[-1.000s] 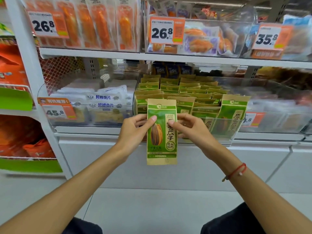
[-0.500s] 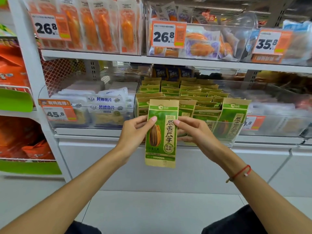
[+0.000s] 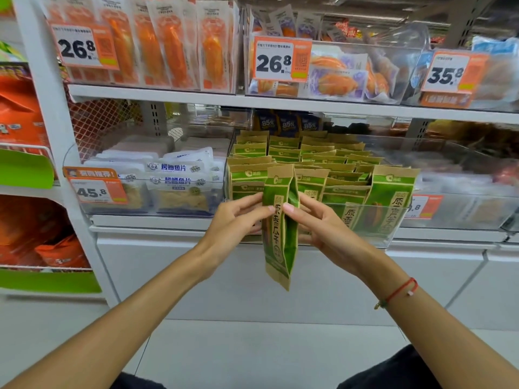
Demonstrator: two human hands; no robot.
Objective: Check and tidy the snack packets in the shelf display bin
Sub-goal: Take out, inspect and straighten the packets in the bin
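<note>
A green and brown packet of sunflower seeds [image 3: 280, 234] hangs upright in front of the clear display bin [image 3: 393, 228], turned almost edge-on to me. My left hand [image 3: 238, 220] pinches its left side near the top. My right hand [image 3: 317, 220] pinches its right side at the same height. Behind them the bin holds several rows of the same green packets [image 3: 323, 161]. One of them [image 3: 390, 203] leans against the bin's front wall at the right.
A bin of white fish-snack packets [image 3: 174, 181] with a 45.8 price tag [image 3: 97, 190] stands to the left. Orange snack packs [image 3: 168, 46] fill the shelf above. A white cabinet front [image 3: 252, 276] lies below the shelf, and orange bags [image 3: 19, 113] sit on the far-left rack.
The packet has turned from facing me flat to nearly edge-on, and it sits slightly higher. Both hands kept their hold on it.
</note>
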